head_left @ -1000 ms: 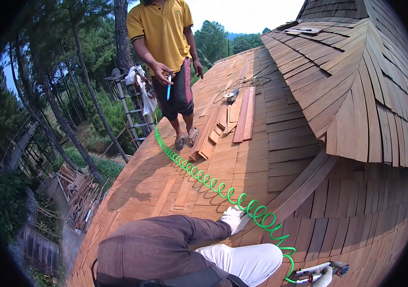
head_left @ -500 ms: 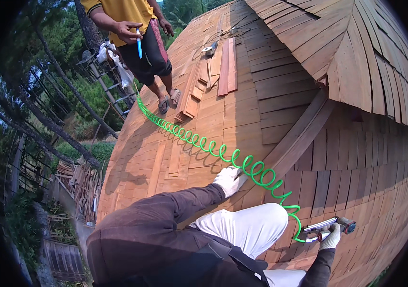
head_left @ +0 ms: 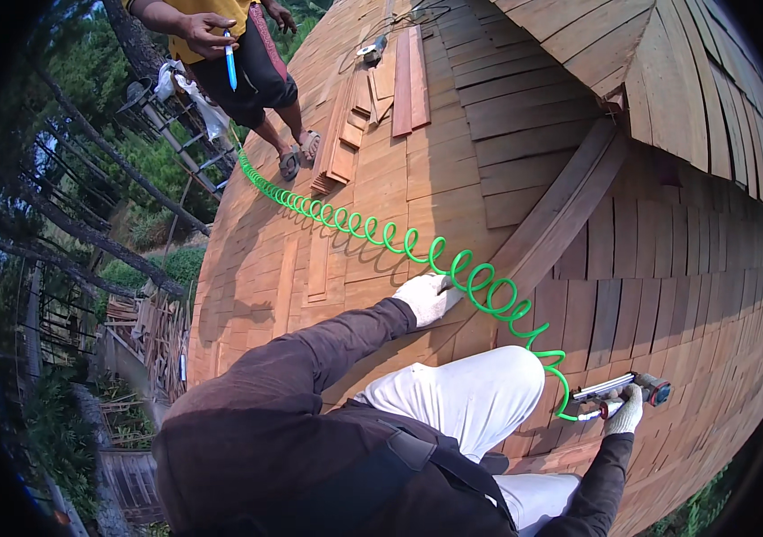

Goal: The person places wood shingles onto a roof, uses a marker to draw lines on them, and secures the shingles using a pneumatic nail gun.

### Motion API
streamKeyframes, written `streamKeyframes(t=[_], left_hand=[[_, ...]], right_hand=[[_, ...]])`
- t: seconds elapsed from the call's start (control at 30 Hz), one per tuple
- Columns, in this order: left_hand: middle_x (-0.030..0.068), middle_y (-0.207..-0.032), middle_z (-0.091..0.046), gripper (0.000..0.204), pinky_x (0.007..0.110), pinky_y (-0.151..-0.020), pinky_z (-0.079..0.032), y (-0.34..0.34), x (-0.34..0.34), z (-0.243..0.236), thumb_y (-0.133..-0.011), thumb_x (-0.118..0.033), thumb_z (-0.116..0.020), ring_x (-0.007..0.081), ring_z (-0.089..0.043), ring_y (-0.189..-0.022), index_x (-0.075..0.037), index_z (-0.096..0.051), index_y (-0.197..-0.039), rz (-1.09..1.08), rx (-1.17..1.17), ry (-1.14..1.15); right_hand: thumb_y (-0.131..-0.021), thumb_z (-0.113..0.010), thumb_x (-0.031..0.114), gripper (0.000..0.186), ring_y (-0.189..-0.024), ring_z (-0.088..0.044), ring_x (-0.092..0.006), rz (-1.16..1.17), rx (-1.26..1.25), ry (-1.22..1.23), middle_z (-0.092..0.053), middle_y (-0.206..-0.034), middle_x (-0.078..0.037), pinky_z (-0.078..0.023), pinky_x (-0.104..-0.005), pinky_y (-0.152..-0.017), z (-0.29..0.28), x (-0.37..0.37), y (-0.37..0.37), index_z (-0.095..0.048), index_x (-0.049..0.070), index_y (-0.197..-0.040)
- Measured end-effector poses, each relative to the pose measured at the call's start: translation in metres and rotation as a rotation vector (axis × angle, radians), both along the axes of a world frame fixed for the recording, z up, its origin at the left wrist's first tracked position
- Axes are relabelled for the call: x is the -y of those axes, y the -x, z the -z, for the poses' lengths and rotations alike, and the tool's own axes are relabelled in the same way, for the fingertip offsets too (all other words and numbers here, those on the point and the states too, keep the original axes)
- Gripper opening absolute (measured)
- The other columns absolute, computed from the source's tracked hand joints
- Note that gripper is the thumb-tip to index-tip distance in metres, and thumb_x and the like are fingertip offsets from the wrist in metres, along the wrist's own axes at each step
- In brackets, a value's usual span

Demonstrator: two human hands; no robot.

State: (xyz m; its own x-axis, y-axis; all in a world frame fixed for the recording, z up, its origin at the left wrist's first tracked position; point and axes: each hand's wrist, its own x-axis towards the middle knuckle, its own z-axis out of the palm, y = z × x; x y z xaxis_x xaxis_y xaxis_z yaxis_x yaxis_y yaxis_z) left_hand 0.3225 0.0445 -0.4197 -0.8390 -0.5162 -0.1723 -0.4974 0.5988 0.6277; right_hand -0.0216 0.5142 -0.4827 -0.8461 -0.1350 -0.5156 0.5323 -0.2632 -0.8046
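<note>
My right hand (head_left: pixel 625 410), in a white knit glove, is closed round the handle of a pneumatic nail gun (head_left: pixel 603 388) low on the right roof slope. A coiled green air hose (head_left: pixel 460 267) runs from the tool up across the hip to the far left. Also gloved, my left hand (head_left: pixel 428 300) leans on the shingles by the hip, its fingers apart and partly hidden near the hose. Wooden shingles (head_left: pixel 453 192) cover both slopes. A broad wooden hip board (head_left: pixel 565 210) climbs towards the upper roof section.
Another person (head_left: pixel 256 80) in sandals stands at the far left, holding a blue pen-like object (head_left: pixel 231 64). Near them lie stacked boards (head_left: pixel 343 148), reddish planks (head_left: pixel 410 85) and a corded power tool (head_left: pixel 372 50). A ladder (head_left: pixel 186 148) leans at the left roof edge, trees beyond.
The view has shifted, so the far roof and the other person sit higher and further left. Both my hands appear higher in the picture; the right still holds the nail gun.
</note>
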Motion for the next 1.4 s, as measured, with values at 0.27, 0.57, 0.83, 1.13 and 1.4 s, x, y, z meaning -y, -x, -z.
streamKeyframes(t=[0.27, 0.57, 0.83, 1.13, 1.4], left_hand=[[0.0190, -0.118, -0.072, 0.056, 0.048, -0.091, -0.053, -0.011, 0.010, -0.044, -0.102, -0.054, -0.051, 0.0372, -0.071, -0.099, -0.015, -0.062, -0.140, 0.079, 0.171, -0.058], [0.0117, -0.103, -0.074, 0.020, 0.039, -0.081, -0.057, -0.054, 0.108, -0.048, -0.106, -0.020, -0.053, 0.0305, -0.071, -0.092, -0.012, -0.070, -0.113, 0.209, -0.101, 0.469], [0.0109, -0.116, -0.072, 0.064, 0.042, -0.097, -0.053, -0.109, 0.195, -0.127, -0.101, -0.064, -0.054, 0.0250, -0.069, -0.100, -0.008, -0.068, -0.129, -0.956, -1.099, -0.748], [0.0262, -0.140, -0.057, 0.076, 0.063, -0.113, -0.043, -0.130, 0.242, -0.235, -0.096, -0.065, -0.060, 0.0469, -0.056, -0.131, -0.004, -0.051, -0.139, -0.798, -1.521, -0.734], [0.0123, -0.100, -0.055, 0.054, 0.052, -0.094, -0.055, -0.165, 0.309, -0.237, -0.105, -0.046, -0.058, 0.0282, -0.052, -0.084, -0.001, -0.054, -0.134, -0.516, -1.474, -0.731]], right_hand=[[-0.092, -0.067, 0.020, 0.021, -0.075, -0.061, -0.0224, -0.027, 0.011, 0.045, -0.057, -0.089, -0.008, -0.056, -0.0373, -0.069, 0.000, -0.002, -0.001, -0.055, 0.004, -0.099], [-0.092, -0.068, 0.022, 0.021, -0.076, -0.062, -0.0231, -0.034, -0.010, 0.020, -0.058, -0.090, -0.007, -0.057, -0.0376, -0.070, 0.002, 0.002, 0.000, -0.057, 0.005, -0.097], [-0.094, -0.069, 0.025, 0.021, -0.077, -0.062, -0.0200, -0.072, -0.016, 0.018, -0.060, -0.090, -0.004, -0.056, -0.0353, -0.070, 0.009, -0.009, 0.006, -0.059, 0.008, -0.101], [-0.095, -0.069, 0.026, 0.022, -0.077, -0.063, -0.0219, -0.015, -0.009, -0.039, -0.062, -0.093, -0.007, -0.057, -0.0383, -0.069, 0.014, -0.021, 0.006, -0.057, 0.008, -0.099], [-0.093, -0.070, 0.022, 0.024, -0.067, -0.064, -0.0222, 0.001, -0.016, -0.109, -0.062, -0.084, -0.008, -0.058, -0.0360, -0.063, 0.000, 0.007, -0.002, -0.060, 0.002, -0.101]])
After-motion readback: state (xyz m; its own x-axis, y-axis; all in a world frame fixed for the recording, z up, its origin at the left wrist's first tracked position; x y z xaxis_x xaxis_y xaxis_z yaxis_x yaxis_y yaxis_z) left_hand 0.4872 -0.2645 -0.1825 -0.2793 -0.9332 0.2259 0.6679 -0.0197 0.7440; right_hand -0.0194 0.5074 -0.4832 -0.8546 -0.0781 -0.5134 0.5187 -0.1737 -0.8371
